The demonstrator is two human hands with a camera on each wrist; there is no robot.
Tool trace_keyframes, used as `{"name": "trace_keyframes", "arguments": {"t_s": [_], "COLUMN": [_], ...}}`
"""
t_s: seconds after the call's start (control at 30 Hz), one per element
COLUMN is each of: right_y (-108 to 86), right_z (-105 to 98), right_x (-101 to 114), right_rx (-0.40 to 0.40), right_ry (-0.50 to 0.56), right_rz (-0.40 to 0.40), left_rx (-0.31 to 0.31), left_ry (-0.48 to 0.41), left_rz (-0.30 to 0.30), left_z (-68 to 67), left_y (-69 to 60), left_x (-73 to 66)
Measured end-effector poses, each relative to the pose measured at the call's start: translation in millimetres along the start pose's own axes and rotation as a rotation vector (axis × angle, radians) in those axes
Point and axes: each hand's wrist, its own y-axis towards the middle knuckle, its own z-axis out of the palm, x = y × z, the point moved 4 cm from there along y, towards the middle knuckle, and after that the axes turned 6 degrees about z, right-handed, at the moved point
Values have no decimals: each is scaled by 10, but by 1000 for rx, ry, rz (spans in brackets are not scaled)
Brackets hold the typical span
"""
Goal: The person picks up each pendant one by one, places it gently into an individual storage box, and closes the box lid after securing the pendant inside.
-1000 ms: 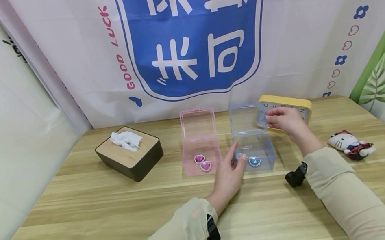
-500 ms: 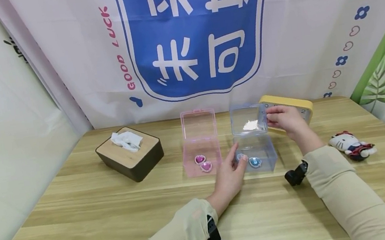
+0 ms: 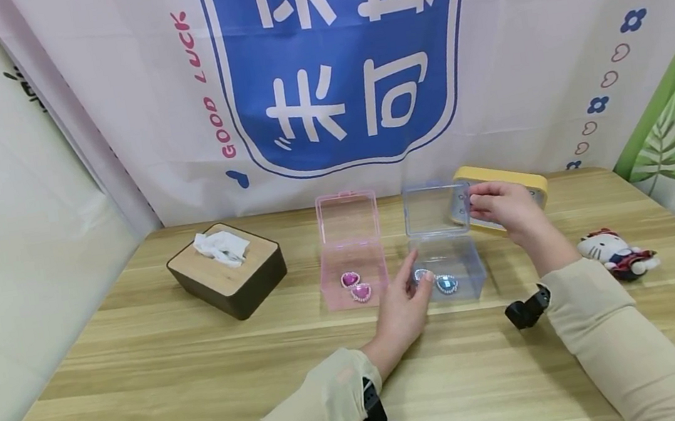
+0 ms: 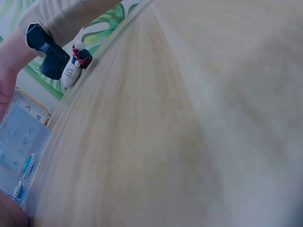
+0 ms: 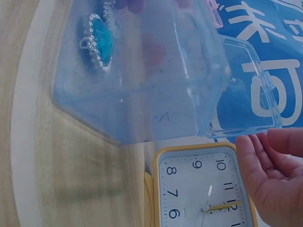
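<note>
A clear blue plastic box (image 3: 464,259) stands on the table, its hinged lid (image 3: 431,209) raised at the back. Inside lie two blue jewels with beaded rims, one (image 3: 447,284) near the front and the other partly behind my left thumb. My left hand (image 3: 399,313) rests against the box's front left corner, index finger and thumb spread and fairly straight. At the lid's right edge, my right hand (image 3: 509,211) pinches with thumb and fingertips; the right wrist view shows these fingers (image 5: 258,151) at the lid's corner.
An open pink box (image 3: 351,259) with two pink heart jewels (image 3: 360,292) stands left of the blue one. A yellow clock (image 3: 495,177) leans behind my right hand. A plush cat (image 3: 616,254) lies right, a tissue box (image 3: 226,273) left. Cloth hangs behind the table.
My right hand and forearm have shifted slightly right at the lid's edge. A bright glare on the lid half a second ago is gone. The left hand has stayed put.
</note>
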Motion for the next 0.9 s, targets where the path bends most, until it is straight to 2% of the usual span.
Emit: {"name": "trace_keyframes", "arguments": {"t_s": [0.43, 0.73, 0.9], "right_y": [-139, -260, -309], "right_z": [2, -2, 6], "right_x": [6, -23, -41], "right_rx": [10, 42, 41], "right_ry": [23, 143, 160], "right_rz": [11, -8, -28], "left_rx": [-1, 1, -2], "left_ry": [13, 22, 11], "left_rz": [-1, 0, -4], "left_z": [0, 1, -2], "left_y": [-4, -4, -3], "left_x": [-7, -2, 5]}}
